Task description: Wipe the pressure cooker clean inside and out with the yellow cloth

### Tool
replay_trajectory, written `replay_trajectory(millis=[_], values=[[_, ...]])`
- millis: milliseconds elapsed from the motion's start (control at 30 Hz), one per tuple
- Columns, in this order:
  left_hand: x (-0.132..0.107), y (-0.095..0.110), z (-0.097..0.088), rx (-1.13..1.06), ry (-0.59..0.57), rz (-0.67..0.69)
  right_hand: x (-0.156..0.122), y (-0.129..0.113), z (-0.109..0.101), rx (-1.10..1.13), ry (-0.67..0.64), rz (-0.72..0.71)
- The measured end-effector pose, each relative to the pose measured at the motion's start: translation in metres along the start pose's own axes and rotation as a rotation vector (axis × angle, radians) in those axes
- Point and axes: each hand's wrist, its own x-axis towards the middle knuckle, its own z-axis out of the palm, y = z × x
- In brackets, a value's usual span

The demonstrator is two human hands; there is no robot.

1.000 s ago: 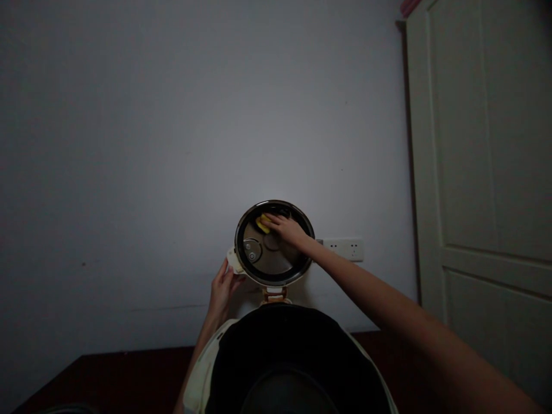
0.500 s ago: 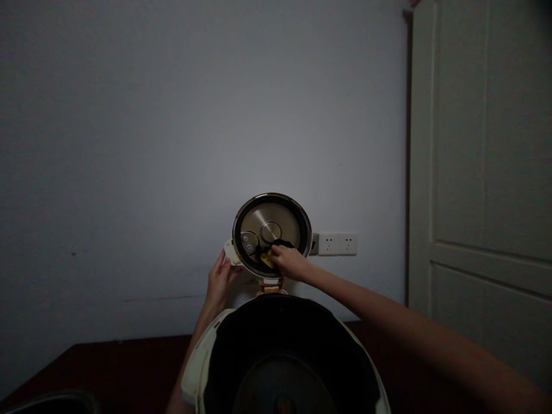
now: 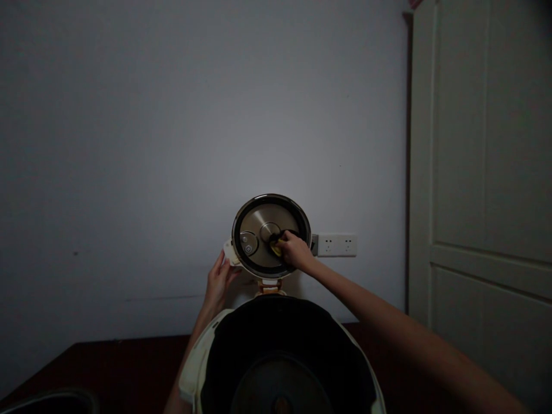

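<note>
An electric pressure cooker [image 3: 196, 359] stands before me, its round lid [image 3: 254, 215] raised on the hinge. The lid's metal inner face is towards me, with a round valve area at its lower left. My left hand [image 3: 219, 279] is closed on the lid's white side tab [image 3: 230, 253], steadying it from the left. Fingers bent, my right hand [image 3: 295, 250] presses a yellow-and-dark cloth [image 3: 276, 247] against the inner face, right of the valve area and just below the centre disc. Most of the cloth is hidden by the fingers. The cooker's dark inside shows its bare bottom plate.
A dark red table [image 3: 142, 359] carries the cooker. Close behind the lid is a pale wall [image 3: 172, 144] with white power sockets [image 3: 338, 245] on the right. A panelled door [image 3: 474, 172] stands at the right. The dark rim of a pot [image 3: 56, 395] shows at lower left.
My right hand has moved the cloth up and to the right across the lid's inner face. My left hand keeps its place on the tab.
</note>
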Motion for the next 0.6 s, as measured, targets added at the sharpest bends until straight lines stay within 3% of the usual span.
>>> replay_trajectory(millis=[133, 233, 300, 467, 533, 600], values=[[0.000, 0.001, 0.001, -0.003, 0.015, -0.010, -0.005, -0.025, 0.015, 0.021, 0.065, -0.200], [0.001, 0.001, 0.001, -0.007, 0.010, -0.007, 0.006, -0.025, 0.019, 0.072, 0.158, -0.290], [0.001, 0.001, 0.000, -0.003, 0.018, -0.012, 0.021, -0.015, 0.018, 0.151, 0.249, -0.228], [0.001, 0.000, 0.000, 0.001, 0.026, -0.019, 0.052, 0.003, 0.013, 0.351, 0.473, 0.118], [0.000, 0.001, 0.001, 0.003, 0.013, -0.015, 0.054, 0.000, 0.014, 0.367, 0.475, 0.109], [-0.001, 0.002, 0.001, 0.009, -0.004, -0.001, 0.054, -0.009, 0.014, 0.342, 0.423, -0.031]])
